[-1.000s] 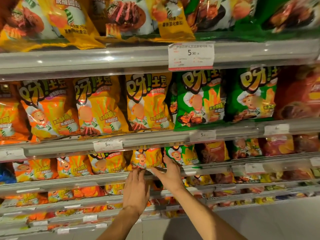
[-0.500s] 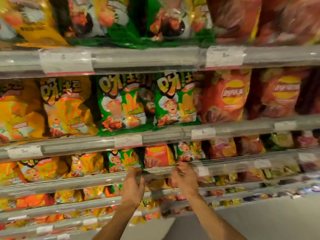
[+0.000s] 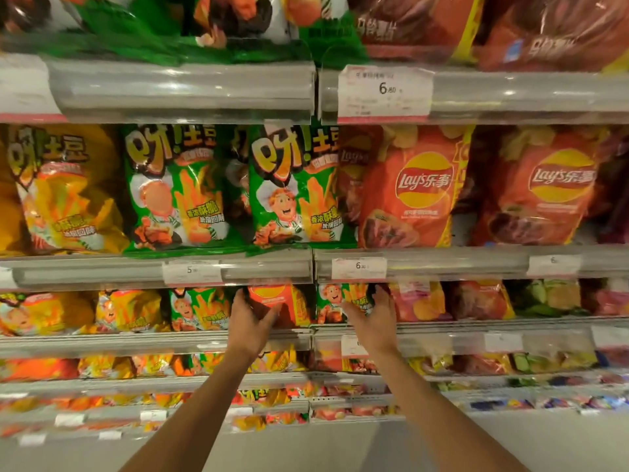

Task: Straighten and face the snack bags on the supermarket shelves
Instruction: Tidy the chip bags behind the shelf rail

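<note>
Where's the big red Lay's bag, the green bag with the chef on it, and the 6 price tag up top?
Red Lay's bag (image 3: 422,189): head view, on its yellow-and-red logo.
Green chef bag (image 3: 292,185): head view, on its front, above the chef.
Top price tag (image 3: 386,92): head view, on its white middle.
</note>
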Demonstrator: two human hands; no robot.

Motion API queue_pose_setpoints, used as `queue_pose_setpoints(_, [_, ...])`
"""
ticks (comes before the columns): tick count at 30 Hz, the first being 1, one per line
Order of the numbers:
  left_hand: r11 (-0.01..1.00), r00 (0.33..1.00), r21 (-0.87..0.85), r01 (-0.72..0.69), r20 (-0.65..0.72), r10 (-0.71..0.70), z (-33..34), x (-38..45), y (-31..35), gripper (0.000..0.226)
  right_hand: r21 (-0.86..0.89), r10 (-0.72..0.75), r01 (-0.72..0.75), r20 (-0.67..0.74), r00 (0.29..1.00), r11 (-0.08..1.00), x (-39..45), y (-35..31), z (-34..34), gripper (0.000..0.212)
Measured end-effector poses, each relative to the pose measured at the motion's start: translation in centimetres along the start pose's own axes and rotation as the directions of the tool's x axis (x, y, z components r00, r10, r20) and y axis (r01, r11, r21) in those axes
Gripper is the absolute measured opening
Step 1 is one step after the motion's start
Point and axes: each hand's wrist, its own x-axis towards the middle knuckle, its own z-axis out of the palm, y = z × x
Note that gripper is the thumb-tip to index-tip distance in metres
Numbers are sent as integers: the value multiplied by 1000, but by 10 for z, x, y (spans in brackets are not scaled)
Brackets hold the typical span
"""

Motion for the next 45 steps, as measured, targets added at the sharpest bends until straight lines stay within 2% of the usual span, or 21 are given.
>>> queue_pose_setpoints(2, [999,999,-47,22,48,-19,2,13,-1,62,25,30,-32,52,998,999,15,2,5,97])
queue_pose_setpoints(6, [994,991,-94,62,125,-50,6,40,-12,78,-11,95,-95,145,985,995,34,12,18,115])
queue_pose_setpoints(7, [995,991,-82,55,130,-44,7,46,-14,74,-40,107,-102,163,981,994,39,13,20,120])
queue_pose_setpoints(9, [994,990,-102,47,135,-33,8,51,-16,49,-82,142,-128,204,969,988,50,12,23,125])
queue_pose_setpoints(11, [987,987,-155,54,158,-29,9,52,-16,32,-95,176,-158,238,955,983,58,9,23,118])
queue_pose_setpoints(15, [976,988,-203,74,147,-44,9,49,-11,28,-70,195,-184,230,953,980,60,5,19,103])
queue_pose_setpoints(18, [958,986,-263,113,150,-75,8,47,-9,30,-78,177,-167,153,972,983,49,0,16,93])
queue_pose_setpoints(22, [931,980,-331,157,166,-106,4,44,-11,42,-104,104,-97,65,993,990,34,-14,11,63])
queue_pose_setpoints(26, [921,982,-348,174,138,-133,-1,44,-12,60,-100,58,-59,-8,998,993,24,-22,5,58])
queue_pose_setpoints(31, [920,987,-362,152,110,-119,5,37,-8,49,-4,80,-81,-81,993,997,17,-8,-12,72])
queue_pose_setpoints(35, [932,989,-338,131,109,-100,26,30,4,51,142,128,-118,-66,990,983,12,10,-38,41])
queue_pose_setpoints(37, [930,990,-347,119,114,-84,42,26,12,50,180,119,-107,-56,991,978,8,21,-50,34])
queue_pose_setpoints(41, [942,992,-319,100,105,-70,72,18,25,49,196,89,-79,-45,995,978,-5,42,-74,36])
queue_pose_setpoints(45, [953,992,-297,67,122,-32,97,15,31,51,243,121,-101,-71,990,965,-19,65,-91,45])
